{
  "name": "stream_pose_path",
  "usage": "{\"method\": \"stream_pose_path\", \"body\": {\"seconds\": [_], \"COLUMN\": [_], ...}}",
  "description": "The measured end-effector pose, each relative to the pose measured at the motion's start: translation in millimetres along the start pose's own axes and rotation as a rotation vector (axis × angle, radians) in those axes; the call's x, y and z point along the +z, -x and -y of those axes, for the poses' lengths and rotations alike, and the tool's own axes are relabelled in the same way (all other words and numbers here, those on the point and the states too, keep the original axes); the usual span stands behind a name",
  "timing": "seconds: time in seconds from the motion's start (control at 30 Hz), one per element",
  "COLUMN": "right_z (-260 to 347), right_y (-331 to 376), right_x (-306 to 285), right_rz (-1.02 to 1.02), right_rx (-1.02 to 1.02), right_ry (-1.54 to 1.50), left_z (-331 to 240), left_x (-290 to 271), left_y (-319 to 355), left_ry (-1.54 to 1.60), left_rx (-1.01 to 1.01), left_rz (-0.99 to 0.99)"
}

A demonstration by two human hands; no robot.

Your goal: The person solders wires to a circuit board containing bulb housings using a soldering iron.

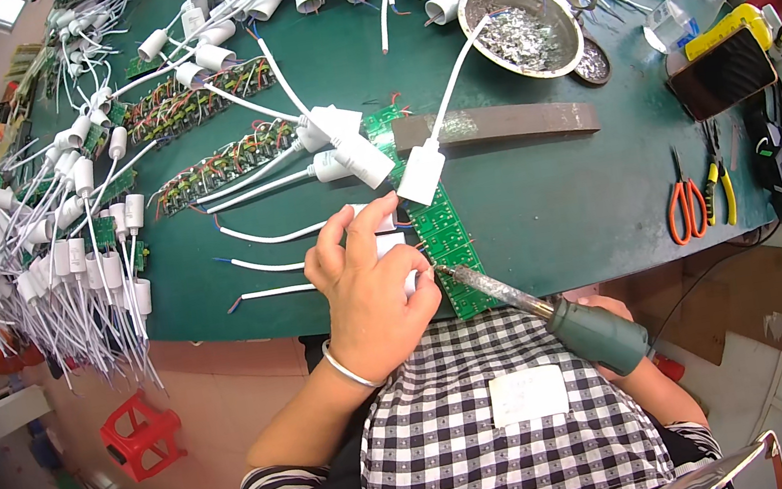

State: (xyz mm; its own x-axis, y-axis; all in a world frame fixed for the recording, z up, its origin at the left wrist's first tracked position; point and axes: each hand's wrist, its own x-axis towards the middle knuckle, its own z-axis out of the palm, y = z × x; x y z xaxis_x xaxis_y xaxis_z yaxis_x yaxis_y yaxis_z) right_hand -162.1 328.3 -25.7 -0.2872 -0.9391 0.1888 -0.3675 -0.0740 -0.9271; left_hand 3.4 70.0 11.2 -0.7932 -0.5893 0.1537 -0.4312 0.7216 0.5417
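Observation:
My left hand (373, 293) curls over a white lamp socket (389, 245), its thumb and fingertips close to the edge of a green circuit board panel (445, 236). In my right hand (607, 305), mostly hidden behind the handle, is a soldering iron (594, 330) with a green grip. Its tip meets the board next to my left thumb. More white sockets with cables lie along the panel's left side, and one white socket (422, 174) rests across the board with its cable running up toward a metal bowl. A grey-brown bar (505, 124) lies beside the panel.
The metal bowl (575, 55) holds silvery scraps. At right are a phone (721, 74), orange-handled scissors (686, 208) and yellow-handled cutters (728, 194). Wired circuit boards (228, 168) and heaps of white sockets (79, 256) cover the left and far sides. A red stool (141, 434) stands below.

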Motion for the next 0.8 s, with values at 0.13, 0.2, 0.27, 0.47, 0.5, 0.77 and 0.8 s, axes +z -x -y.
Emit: {"method": "stream_pose_path", "body": {"seconds": [0.13, 0.2, 0.27, 0.47, 0.5, 0.77, 0.8], "right_z": [-9, -14, -25, -26, -28, -31, -31], "right_y": [7, 13, 25, 27, 28, 36, 35], "right_x": [-9, -7, 4, 3, 3, 2, 1], "right_rz": [0.110, 0.068, -0.023, -0.077, -0.061, -0.100, -0.084], "right_rx": [0.009, 0.058, 0.101, 0.220, 0.192, 0.284, 0.308], "right_ry": [0.042, -0.108, -0.262, -0.426, -0.381, -0.303, -0.333], "left_z": [-1, 0, 1, 0, 0, 0, 0], "left_x": [-3, -2, -1, 0, 0, -2, -2], "left_y": [0, 0, 0, -1, -1, 0, 0], "left_ry": [-0.020, -0.018, -0.015, 0.005, 0.009, 0.002, -0.004], "left_rx": [-0.009, -0.012, -0.013, 0.007, 0.007, -0.014, -0.011], "left_rz": [0.034, 0.036, 0.038, -0.025, -0.026, 0.028, 0.027]}}
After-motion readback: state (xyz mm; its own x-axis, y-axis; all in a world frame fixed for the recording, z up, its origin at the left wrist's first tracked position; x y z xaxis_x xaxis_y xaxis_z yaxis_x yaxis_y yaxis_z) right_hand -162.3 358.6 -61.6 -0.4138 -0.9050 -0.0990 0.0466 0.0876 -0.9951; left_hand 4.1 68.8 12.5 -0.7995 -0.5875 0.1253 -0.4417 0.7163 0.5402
